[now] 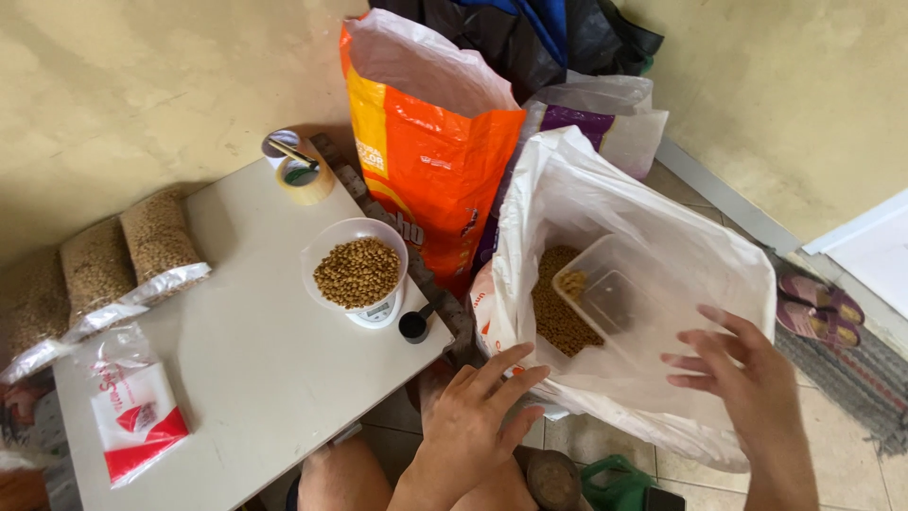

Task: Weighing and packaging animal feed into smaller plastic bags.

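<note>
- The left hand (473,421) hovers with fingers spread at the near rim of the white sack (662,284), gripping nothing.
- On the low table (255,360), a bowl of brown pellets (357,272) sits on a small scale (378,310) for weighing.
- A clear plastic container (610,293) lies inside the sack on the pellets, handy as a scoop.
- The right hand (742,383), fingers open, reaches toward the sack's far side.

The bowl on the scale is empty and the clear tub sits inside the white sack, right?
Not quite. The head view shows the bowl on the scale filled with brown pellets, not empty. The clear tub does sit inside the white sack.
</note>
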